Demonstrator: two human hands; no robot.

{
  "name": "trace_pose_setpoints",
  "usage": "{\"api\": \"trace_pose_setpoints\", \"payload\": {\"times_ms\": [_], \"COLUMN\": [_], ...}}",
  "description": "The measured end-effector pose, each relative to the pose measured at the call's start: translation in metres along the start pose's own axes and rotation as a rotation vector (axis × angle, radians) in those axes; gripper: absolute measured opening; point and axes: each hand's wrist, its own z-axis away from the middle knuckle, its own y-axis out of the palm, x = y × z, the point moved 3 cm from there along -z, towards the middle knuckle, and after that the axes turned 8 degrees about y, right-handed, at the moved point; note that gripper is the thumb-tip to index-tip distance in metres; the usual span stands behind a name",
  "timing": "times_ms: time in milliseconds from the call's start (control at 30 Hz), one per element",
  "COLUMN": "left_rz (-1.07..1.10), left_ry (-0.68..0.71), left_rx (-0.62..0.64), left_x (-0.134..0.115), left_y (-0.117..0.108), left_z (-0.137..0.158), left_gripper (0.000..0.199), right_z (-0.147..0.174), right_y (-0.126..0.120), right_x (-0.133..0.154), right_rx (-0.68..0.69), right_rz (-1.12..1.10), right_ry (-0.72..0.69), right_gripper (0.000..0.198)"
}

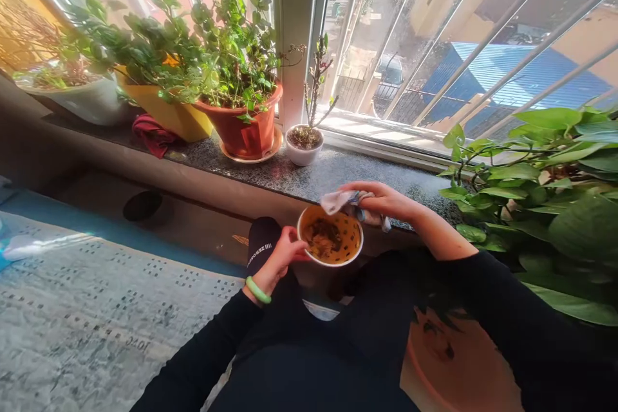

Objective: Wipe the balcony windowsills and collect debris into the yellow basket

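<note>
My left hand (284, 253), with a green bangle at the wrist, grips the left rim of a bowl (348, 238). The bowl is tilted towards me, with a white rim and an orange, dark-spotted inside. Dark bits (322, 238) that I cannot make out lie at its bottom. My right hand (383, 199) is closed around a crumpled, light patterned cloth (338, 201) at the bowl's far right rim. Above the bowl, a small white pot (304, 153) with a thin, knobbly-stemmed plant stands on the stone sill (360, 167).
A red-brown pot (246, 129) on a saucer, a yellow pot (186, 117) and a white planter (91, 102) line the sill. A red cloth (153, 135) lies among them. A large leafy plant (545, 193) crowds the right. A patterned cover (125, 309) spreads on the left.
</note>
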Motion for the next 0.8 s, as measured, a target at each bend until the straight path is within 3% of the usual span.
{"api": "trace_pose_setpoints", "payload": {"times_ms": [200, 367, 433, 500, 600, 733, 800], "left_rz": [-0.008, 0.009, -0.001, -0.007, -0.007, 0.004, 0.004], "left_ry": [-0.003, 0.006, 0.002, -0.003, -0.013, -0.011, -0.004], "left_rx": [-0.012, -0.033, -0.044, -0.054, -0.056, -0.052, -0.047], "left_x": [-0.001, -0.003, -0.003, -0.002, -0.002, -0.003, -0.003], "left_y": [0.003, 0.005, 0.005, 0.006, 0.006, 0.006, 0.006], "left_z": [0.003, 0.006, 0.007, 0.007, 0.007, 0.007, 0.007], "left_gripper": [0.045, 0.045, 0.044, 0.043, 0.045, 0.046, 0.046], "right_z": [0.024, 0.026, 0.031, 0.035, 0.032, 0.009, 0.003], "right_y": [0.019, 0.031, 0.025, 0.014, 0.001, 0.002, 0.013], "right_x": [-0.016, -0.007, 0.000, -0.001, -0.026, -0.070, -0.073], "right_rx": [-0.058, -0.146, -0.262, -0.462, -0.720, -0.813, -0.827], "right_rz": [-0.208, -0.162, -0.122, -0.077, 0.035, 0.094, 0.100], "right_ry": [0.108, 0.081, 0.027, -0.007, -0.005, 0.076, 0.058], "right_gripper": [0.040, 0.040, 0.040, 0.043, 0.041, 0.028, 0.028]}}
